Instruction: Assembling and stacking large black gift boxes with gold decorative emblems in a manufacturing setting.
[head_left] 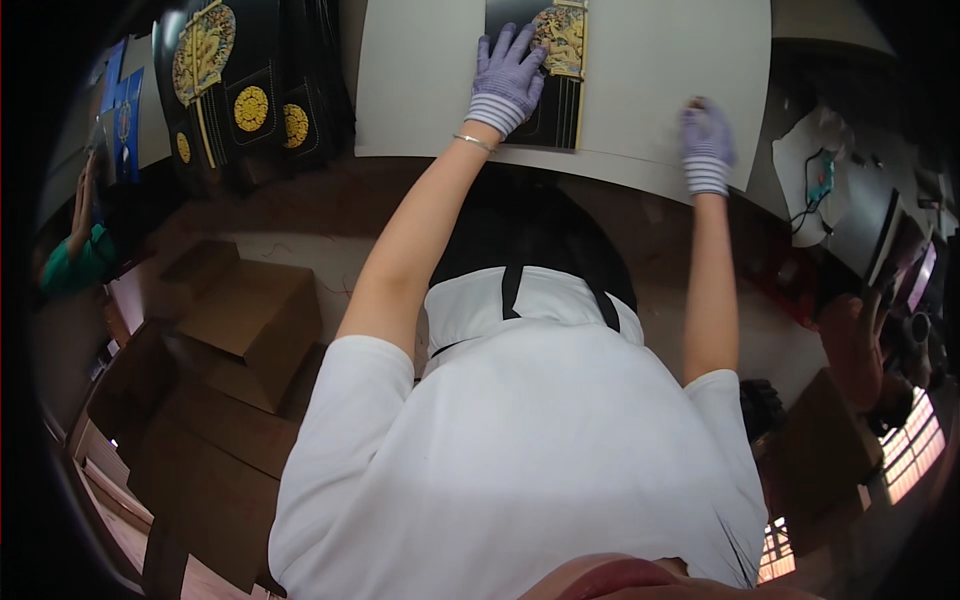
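Observation:
My left hand point(508, 85), in a lilac knitted glove with a striped cuff, lies flat with its fingers spread. It rests on a black panel point(548, 122) with a gold and multicoloured round emblem point(562, 40) and yellow lines down its right side. The panel lies on a pale board point(640, 60), its far end cut off by the picture's edge. Right of it, apart from the panel, my right hand point(708, 138) is over the board's right side in a matching glove. Its fingers look curled together and are blurred; a small brownish spot shows at their tips, too smeared to name.
Stacked black pieces with gold emblems point(250, 95) stand left of the board. Cardboard boxes point(245, 310) are on the floor at left. Another person's green sleeve point(80, 260) shows at far left. A pale sheet with a cable point(815, 180) lies at right.

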